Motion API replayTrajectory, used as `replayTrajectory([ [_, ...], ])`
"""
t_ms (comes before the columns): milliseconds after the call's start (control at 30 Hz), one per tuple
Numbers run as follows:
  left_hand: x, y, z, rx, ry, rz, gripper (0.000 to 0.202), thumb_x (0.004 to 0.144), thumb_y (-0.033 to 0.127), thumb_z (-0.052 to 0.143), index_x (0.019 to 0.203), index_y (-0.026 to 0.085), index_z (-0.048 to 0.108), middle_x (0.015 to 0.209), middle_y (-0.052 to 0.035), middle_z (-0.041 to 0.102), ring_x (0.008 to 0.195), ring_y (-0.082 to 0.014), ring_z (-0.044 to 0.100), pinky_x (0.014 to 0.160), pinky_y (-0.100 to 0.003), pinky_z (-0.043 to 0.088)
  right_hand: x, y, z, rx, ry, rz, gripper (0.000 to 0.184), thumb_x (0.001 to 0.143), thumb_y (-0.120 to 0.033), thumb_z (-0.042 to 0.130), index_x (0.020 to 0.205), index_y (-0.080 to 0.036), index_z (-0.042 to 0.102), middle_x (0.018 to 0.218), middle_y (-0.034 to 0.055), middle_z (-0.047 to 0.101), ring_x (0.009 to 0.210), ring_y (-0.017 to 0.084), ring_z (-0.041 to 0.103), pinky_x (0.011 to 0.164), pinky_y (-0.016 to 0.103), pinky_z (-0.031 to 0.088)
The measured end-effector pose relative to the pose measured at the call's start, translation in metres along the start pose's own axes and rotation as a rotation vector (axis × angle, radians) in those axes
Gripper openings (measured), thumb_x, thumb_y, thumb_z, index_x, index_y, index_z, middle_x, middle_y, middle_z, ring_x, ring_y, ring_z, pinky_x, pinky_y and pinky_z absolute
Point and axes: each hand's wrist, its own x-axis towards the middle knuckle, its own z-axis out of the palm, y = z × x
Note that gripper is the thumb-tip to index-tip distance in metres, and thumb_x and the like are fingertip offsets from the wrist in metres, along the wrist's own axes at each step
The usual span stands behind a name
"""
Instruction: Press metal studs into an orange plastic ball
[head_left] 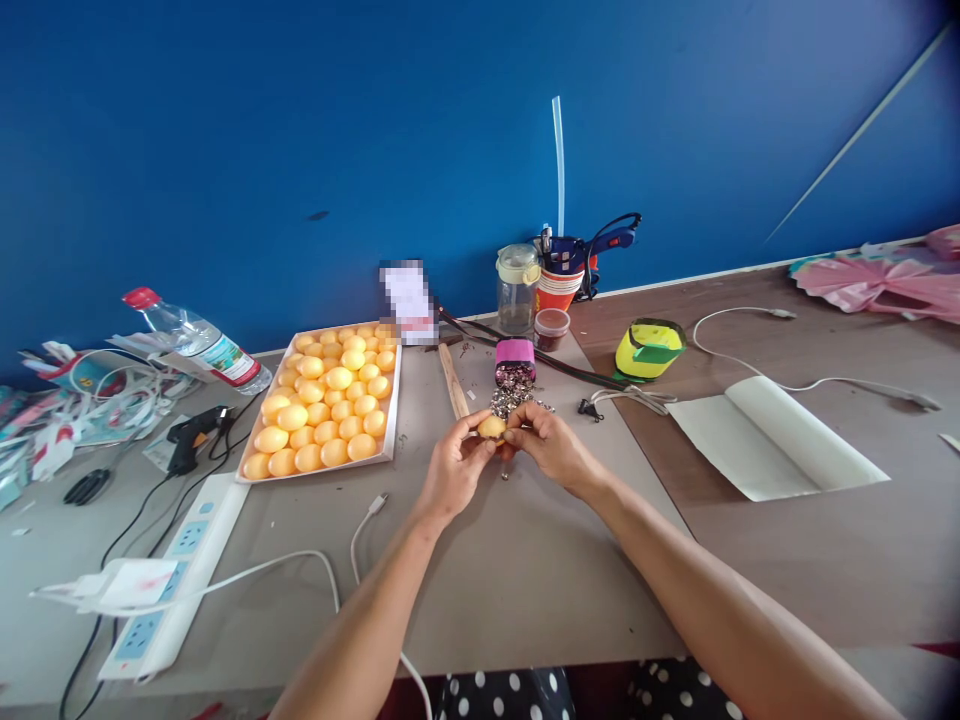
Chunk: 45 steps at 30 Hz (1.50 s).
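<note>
My left hand (459, 462) and my right hand (551, 440) meet over the middle of the table. Their fingertips pinch one small orange ball (492, 428) between them; its underside is partly covered by fingers. Just beyond the fingers lies a heap of small shiny metal pieces (513, 392), spilling from a tipped pink container (515, 352). A single metal piece (505, 476) sits or hangs just below the fingertips; I cannot tell which. To the left, a shallow white box (391, 425) holds rows of similar orange balls (326, 432).
A hammer (453, 380) lies left of the metal pieces. Behind stand a jar (516, 300) and a red cup (556, 288). On the left are a bottle (210, 345), a glue gun (191, 440) and a power strip (176, 570). White paper (776, 440) and a yellow container (649, 350) lie right.
</note>
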Motion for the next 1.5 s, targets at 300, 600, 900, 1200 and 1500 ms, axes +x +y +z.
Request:
replayTrajectory([
  [300, 0.001, 0.004, 0.0, -0.25, -0.07, -0.07, 0.047, 0.073, 0.03, 0.071, 0.116, 0.018, 0.058, 0.105, -0.007, 0.065, 0.093, -0.0188, 0.062, 0.09, -0.038, 0.047, 0.001, -0.006, -0.013, 0.258, -0.139, 0.028, 0.023, 0.071, -0.034, 0.068, 0.078, -0.019, 0.051, 0.066, -0.0025, 0.058, 0.06, 0.011, 0.054, 0.067, 0.03, 0.042],
  [600, 0.002, 0.002, -0.002, -0.211, 0.008, -0.066, 0.042, 0.074, 0.033, 0.07, 0.112, 0.021, 0.057, 0.099, -0.0043, 0.065, 0.081, -0.0176, 0.066, 0.081, -0.033, 0.05, 0.007, -0.004, -0.031, -0.388, 0.243, -0.16, 0.009, 0.076, -0.027, 0.055, 0.082, -0.02, 0.058, 0.07, 0.0003, 0.057, 0.06, 0.013, 0.048, 0.06, 0.028, 0.039],
  [900, 0.005, 0.005, -0.005, -0.288, 0.058, 0.005, 0.041, 0.073, 0.033, 0.07, 0.11, 0.02, 0.058, 0.1, -0.0043, 0.065, 0.081, -0.017, 0.066, 0.081, -0.033, 0.05, 0.003, 0.0, -0.021, -0.726, 0.005, -0.386, 0.021, 0.078, -0.012, 0.048, 0.086, -0.019, 0.066, 0.085, 0.0069, 0.061, 0.077, 0.018, 0.056, 0.072, 0.03, 0.043],
  [1200, 0.006, 0.006, -0.003, -0.332, 0.04, -0.043, 0.041, 0.071, 0.028, 0.073, 0.107, 0.018, 0.059, 0.094, -0.0021, 0.063, 0.078, -0.0158, 0.066, 0.078, -0.032, 0.051, -0.011, -0.003, 0.0, -0.982, -0.291, -0.376, 0.017, 0.078, -0.013, 0.052, 0.083, -0.019, 0.066, 0.088, 0.0073, 0.063, 0.076, 0.018, 0.056, 0.067, 0.03, 0.04],
  [1500, 0.008, 0.005, -0.002, -0.36, 0.053, -0.053, 0.044, 0.067, 0.028, 0.076, 0.107, 0.018, 0.058, 0.094, -0.0023, 0.064, 0.079, -0.0158, 0.066, 0.078, -0.031, 0.051, -0.009, 0.001, -0.003, -1.032, -0.252, -0.33, 0.016, 0.083, -0.011, 0.046, 0.081, -0.017, 0.061, 0.082, 0.0064, 0.061, 0.071, 0.016, 0.055, 0.064, 0.028, 0.039],
])
